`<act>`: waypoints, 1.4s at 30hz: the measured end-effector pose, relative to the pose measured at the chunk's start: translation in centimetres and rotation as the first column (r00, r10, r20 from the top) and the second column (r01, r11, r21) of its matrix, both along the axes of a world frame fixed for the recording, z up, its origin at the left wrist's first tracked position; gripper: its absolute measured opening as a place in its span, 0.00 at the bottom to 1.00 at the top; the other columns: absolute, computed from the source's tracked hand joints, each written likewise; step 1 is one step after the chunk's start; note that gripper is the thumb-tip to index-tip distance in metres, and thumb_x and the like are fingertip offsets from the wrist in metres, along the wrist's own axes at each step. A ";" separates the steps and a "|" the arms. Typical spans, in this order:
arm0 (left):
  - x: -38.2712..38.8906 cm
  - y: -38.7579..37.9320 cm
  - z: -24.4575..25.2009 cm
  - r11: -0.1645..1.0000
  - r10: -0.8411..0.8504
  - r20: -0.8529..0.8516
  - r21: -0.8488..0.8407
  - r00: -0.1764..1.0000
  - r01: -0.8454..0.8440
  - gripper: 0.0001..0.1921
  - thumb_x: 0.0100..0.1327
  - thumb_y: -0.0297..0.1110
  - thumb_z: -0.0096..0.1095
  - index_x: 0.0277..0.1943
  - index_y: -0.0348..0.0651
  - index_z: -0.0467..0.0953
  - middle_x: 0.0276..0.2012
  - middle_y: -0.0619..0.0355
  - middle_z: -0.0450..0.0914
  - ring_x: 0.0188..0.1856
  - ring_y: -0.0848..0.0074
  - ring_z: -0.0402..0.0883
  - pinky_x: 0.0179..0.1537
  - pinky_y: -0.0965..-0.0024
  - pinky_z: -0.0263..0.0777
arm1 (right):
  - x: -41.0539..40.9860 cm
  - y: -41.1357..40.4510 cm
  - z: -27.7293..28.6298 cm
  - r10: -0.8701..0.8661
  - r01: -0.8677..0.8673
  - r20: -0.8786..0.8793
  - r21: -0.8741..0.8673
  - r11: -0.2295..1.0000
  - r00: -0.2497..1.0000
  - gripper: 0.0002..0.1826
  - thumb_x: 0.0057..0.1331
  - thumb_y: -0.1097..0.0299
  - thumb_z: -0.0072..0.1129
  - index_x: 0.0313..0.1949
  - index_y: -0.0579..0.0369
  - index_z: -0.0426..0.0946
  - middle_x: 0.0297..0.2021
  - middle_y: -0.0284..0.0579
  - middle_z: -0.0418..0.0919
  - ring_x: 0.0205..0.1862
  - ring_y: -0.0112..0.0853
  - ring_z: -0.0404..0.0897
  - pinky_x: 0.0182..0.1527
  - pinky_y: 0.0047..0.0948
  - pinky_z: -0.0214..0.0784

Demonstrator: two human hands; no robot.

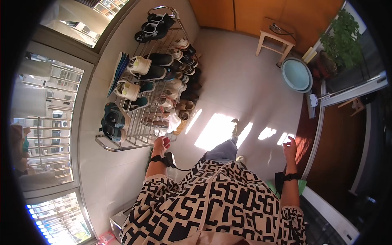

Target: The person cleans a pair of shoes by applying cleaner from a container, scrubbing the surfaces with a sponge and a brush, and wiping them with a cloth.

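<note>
My left hand point(161, 145) is beside the near end of a metal shoe rack point(122, 149), its fingers loosely curled and no object visible in it. Dark sandals point(114, 124) lie on the rack's top shelf at that end, and white sneakers point(127, 89) and black shoes point(153, 29) stand farther along. Lower shelves hold more shoes and a white plastic bag point(174, 121). On the right, my right hand point(289, 147) hangs in the air over the floor with fingers bent apart, holding nothing. Both wrists wear black straps with small devices.
A wooden stool point(279, 33) with a cable on it stands against orange cabinets. Near it are light blue basins point(295, 74) and a leafy potted plant point(343, 36). A framed glass door lies at the right, and barred windows line the left wall. Sunlight patches cross the tiled floor point(226, 92).
</note>
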State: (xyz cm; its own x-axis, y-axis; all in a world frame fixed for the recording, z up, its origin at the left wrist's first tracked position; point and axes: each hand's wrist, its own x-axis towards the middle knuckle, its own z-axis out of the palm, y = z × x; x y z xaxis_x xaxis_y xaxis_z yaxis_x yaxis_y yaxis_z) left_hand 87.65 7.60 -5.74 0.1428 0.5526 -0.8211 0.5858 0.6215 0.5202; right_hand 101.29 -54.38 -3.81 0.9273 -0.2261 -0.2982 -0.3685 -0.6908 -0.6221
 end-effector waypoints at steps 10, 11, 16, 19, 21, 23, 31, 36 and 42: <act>14.8 -2.7 -0.6 0.990 0.124 0.205 -0.098 0.971 -0.106 0.11 0.61 0.36 0.50 0.45 0.45 0.68 0.38 0.57 0.76 0.39 0.66 0.76 0.39 0.58 0.67 | 12.8 -0.4 -1.3 0.134 -0.132 -0.048 0.052 0.990 0.990 0.17 0.52 0.72 0.59 0.44 0.58 0.72 0.23 0.40 0.73 0.24 0.27 0.72 0.29 0.25 0.66; 16.1 -2.9 -0.2 0.988 0.131 0.247 -0.107 0.960 -0.108 0.11 0.61 0.35 0.50 0.45 0.45 0.68 0.38 0.57 0.76 0.39 0.67 0.76 0.40 0.58 0.67 | 14.3 -0.6 -1.4 0.158 -0.152 -0.062 0.085 0.985 0.986 0.16 0.53 0.74 0.58 0.43 0.60 0.72 0.20 0.38 0.72 0.21 0.24 0.71 0.24 0.23 0.65; 21.2 -4.0 2.0 0.953 0.284 0.362 -0.211 0.888 -0.219 0.11 0.62 0.34 0.49 0.46 0.44 0.68 0.39 0.56 0.76 0.40 0.67 0.75 0.43 0.59 0.66 | 21.5 0.4 -1.3 0.220 -0.211 -0.108 0.087 0.973 0.969 0.12 0.55 0.71 0.56 0.39 0.61 0.74 0.20 0.39 0.75 0.19 0.24 0.72 0.23 0.22 0.65; 22.6 -5.1 3.6 0.928 0.364 0.378 -0.222 0.851 -0.298 0.18 0.63 0.33 0.46 0.55 0.43 0.64 0.46 0.55 0.73 0.47 0.68 0.72 0.49 0.61 0.64 | 27.4 2.0 -2.8 0.312 -0.300 -0.087 0.128 0.945 0.946 0.09 0.55 0.70 0.57 0.34 0.61 0.74 0.19 0.39 0.74 0.18 0.24 0.72 0.23 0.22 0.65; 22.0 -6.2 3.5 0.899 0.439 0.389 -0.206 0.810 -0.388 0.17 0.62 0.35 0.48 0.53 0.42 0.65 0.44 0.55 0.75 0.43 0.69 0.73 0.47 0.61 0.64 | 31.7 3.9 -2.5 0.353 -0.333 -0.163 0.138 0.933 0.921 0.08 0.56 0.68 0.57 0.26 0.61 0.74 0.16 0.38 0.74 0.17 0.23 0.70 0.22 0.22 0.64; 20.5 -7.5 2.5 0.874 0.485 0.365 -0.170 0.795 -0.455 0.17 0.62 0.37 0.49 0.52 0.43 0.66 0.41 0.57 0.76 0.42 0.70 0.73 0.46 0.60 0.64 | 35.7 5.7 -2.2 0.477 -0.467 -0.143 0.099 0.878 0.867 0.12 0.57 0.65 0.57 0.20 0.59 0.72 0.14 0.37 0.72 0.16 0.22 0.69 0.22 0.23 0.62; 16.0 -17.0 0.3 0.702 0.706 0.169 -0.040 0.688 -0.711 0.20 0.60 0.32 0.47 0.55 0.40 0.61 0.49 0.52 0.70 0.49 0.64 0.71 0.49 0.55 0.64 | 48.9 15.2 -1.6 0.713 -0.708 -0.214 0.109 0.697 0.668 0.20 0.59 0.51 0.52 0.24 0.57 0.75 0.18 0.44 0.75 0.22 0.35 0.75 0.29 0.32 0.66; 11.9 -22.1 -0.6 0.547 0.837 0.070 -0.159 0.543 -0.822 0.19 0.62 0.32 0.47 0.55 0.37 0.61 0.50 0.49 0.67 0.48 0.62 0.72 0.47 0.55 0.66 | 51.0 23.1 -2.6 0.926 -0.962 -0.263 -0.063 0.264 0.271 0.19 0.60 0.51 0.49 0.33 0.56 0.75 0.33 0.50 0.77 0.37 0.43 0.75 0.39 0.39 0.67; 8.1 -29.0 -3.6 0.203 0.954 -0.211 -0.062 0.211 -0.977 0.10 0.62 0.33 0.47 0.44 0.40 0.67 0.36 0.57 0.74 0.38 0.69 0.76 0.43 0.59 0.67 | 50.7 33.2 -4.7 0.955 -0.993 -0.291 -0.121 0.011 0.046 0.18 0.59 0.53 0.50 0.30 0.57 0.74 0.31 0.50 0.76 0.36 0.46 0.74 0.39 0.40 0.66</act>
State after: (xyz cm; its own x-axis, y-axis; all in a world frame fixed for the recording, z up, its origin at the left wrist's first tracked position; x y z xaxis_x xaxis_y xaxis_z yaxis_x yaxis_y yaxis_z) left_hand 95.76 -21.38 -9.37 -0.4963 0.0681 -0.8655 -0.4922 0.7992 0.3451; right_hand 152.03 -21.20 -8.49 0.3009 0.7956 -0.5259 0.7385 -0.5433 -0.3992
